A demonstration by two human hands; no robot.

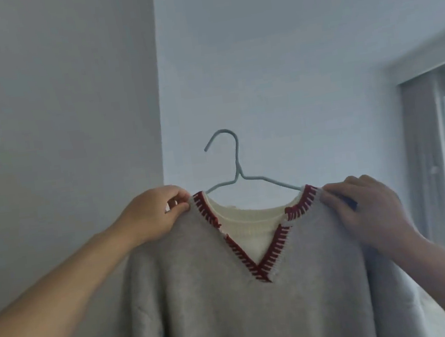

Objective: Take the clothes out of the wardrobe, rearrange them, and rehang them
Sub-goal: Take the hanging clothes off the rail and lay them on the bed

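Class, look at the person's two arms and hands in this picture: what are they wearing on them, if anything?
Nothing shows on either. The left hand and right hand are bare, with no gloves, rings or watch visible. Both forearms are bare to the frame's edge; no sleeve is in view.
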